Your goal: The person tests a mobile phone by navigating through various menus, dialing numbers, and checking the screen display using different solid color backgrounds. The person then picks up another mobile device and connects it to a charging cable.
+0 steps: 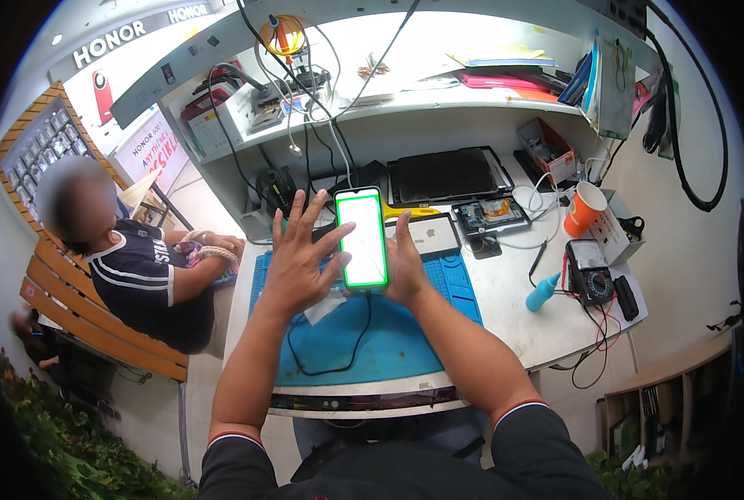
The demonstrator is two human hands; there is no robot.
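Note:
A smartphone (362, 242) is held upright over the blue work mat (389, 343), its lit screen white with a green border. My right hand (404, 268) grips its right side, thumb pointing up along the edge; the other fingers are hidden behind it. With fingers spread, my left hand (299, 258) lies over the left edge, and one fingertip touches the screen. A black cable (357, 350) loops over the mat up to the phone's lower end. By my left wrist is a crumpled white tissue (325, 307).
Behind the phone lie a dark tablet (443, 177), an opened device (493, 217) and a phone-sized panel (433, 236). To the right stand an orange cup (584, 208), a blue bottle (543, 293) and a multimeter (590, 271). Another person (151, 275) sits at the left. Cables hang from the shelf (372, 108).

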